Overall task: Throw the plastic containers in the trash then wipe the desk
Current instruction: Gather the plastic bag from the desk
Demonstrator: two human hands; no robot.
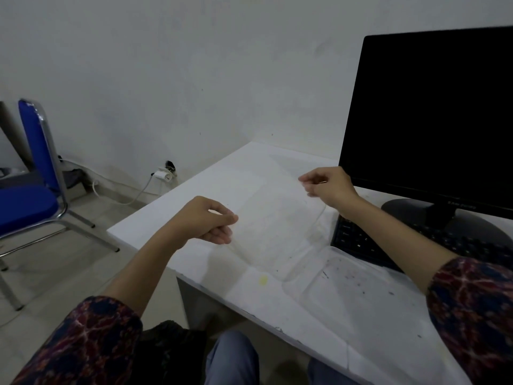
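A clear plastic container is held tilted above the white desk, its lower end near the desk surface. My left hand pinches its left edge and my right hand pinches its far right corner. A second clear plastic container, speckled with dark crumbs, lies flat on the desk by my right forearm. A small yellow stain marks the desk near the front edge.
A black monitor on its stand fills the right side, with a black keyboard in front of it. A blue chair stands on the floor at the left. A wall socket with cables is behind the desk.
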